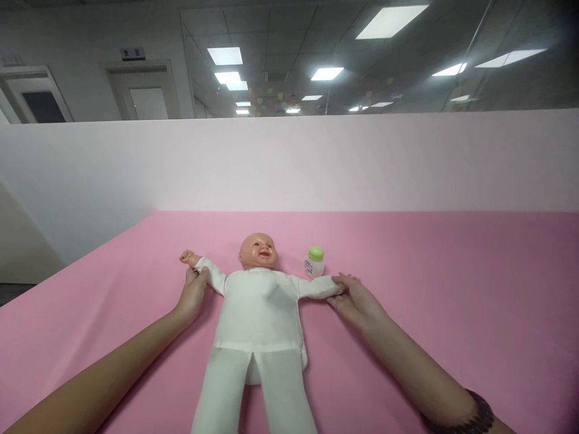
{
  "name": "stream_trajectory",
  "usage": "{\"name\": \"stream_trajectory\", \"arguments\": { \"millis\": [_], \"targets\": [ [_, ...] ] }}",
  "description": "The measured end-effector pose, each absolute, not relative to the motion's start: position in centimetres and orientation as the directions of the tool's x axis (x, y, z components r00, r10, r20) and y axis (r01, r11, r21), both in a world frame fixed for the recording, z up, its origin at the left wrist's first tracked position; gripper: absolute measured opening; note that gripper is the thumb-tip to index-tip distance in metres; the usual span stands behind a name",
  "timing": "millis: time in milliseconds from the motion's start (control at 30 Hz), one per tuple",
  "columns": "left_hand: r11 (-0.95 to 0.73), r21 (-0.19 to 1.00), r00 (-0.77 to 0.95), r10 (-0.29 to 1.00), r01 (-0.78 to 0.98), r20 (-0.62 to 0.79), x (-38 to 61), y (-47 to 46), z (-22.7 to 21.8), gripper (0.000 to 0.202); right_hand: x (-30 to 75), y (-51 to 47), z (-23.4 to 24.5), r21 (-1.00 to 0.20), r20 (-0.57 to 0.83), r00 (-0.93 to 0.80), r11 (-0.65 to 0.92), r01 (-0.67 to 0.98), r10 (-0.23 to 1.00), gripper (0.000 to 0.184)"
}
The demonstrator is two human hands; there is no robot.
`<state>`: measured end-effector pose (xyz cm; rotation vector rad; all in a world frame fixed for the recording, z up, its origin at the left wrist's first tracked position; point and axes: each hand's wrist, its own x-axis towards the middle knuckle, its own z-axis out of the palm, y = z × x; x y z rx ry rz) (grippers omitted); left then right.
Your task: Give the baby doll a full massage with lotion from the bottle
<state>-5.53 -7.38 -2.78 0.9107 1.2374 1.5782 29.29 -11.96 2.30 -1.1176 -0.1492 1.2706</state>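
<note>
A baby doll (259,313) in white top and trousers lies on its back on the pink sheet (452,289), arms spread out. My left hand (193,292) is closed round the doll's sleeve near its wrist, on the left side. My right hand (353,295) pinches the end of the doll's other sleeve, on the right. A small white bottle with a green cap (315,263) stands upright just behind that sleeve, close to my right hand.
A white partition wall (289,163) rises behind the pink surface. The surface's left edge slopes down at the far left. A dark bracelet (474,416) is on my right wrist.
</note>
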Motion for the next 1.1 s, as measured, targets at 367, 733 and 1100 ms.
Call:
{"name": "stream_trajectory", "arguments": {
  "millis": [367, 733, 1100],
  "targets": [
    [-0.627, 0.663, 0.117, 0.756, 0.409, 0.644, -4.1, -9.9, -2.0, 0.048, 26.6, -14.9, 3.4, -0.936, 0.132, 0.399, 0.247, -0.252, 0.907, 0.068],
    [-0.623, 0.673, 0.269, 0.781, 0.399, 0.564, -4.4, -10.8, -1.8, 0.047, 25.5, -16.0, 0.8, -0.647, 0.63, -0.21, 0.655, 0.391, 0.747, 0.044],
    [-0.824, 0.258, 0.609, 0.551, 0.504, 0.571, -4.7, -10.5, -1.0, 0.037, 26.2, -15.8, 1.0, -0.16, 0.51, -0.703, 0.858, 0.488, 0.496, 0.074]
  ]
}}
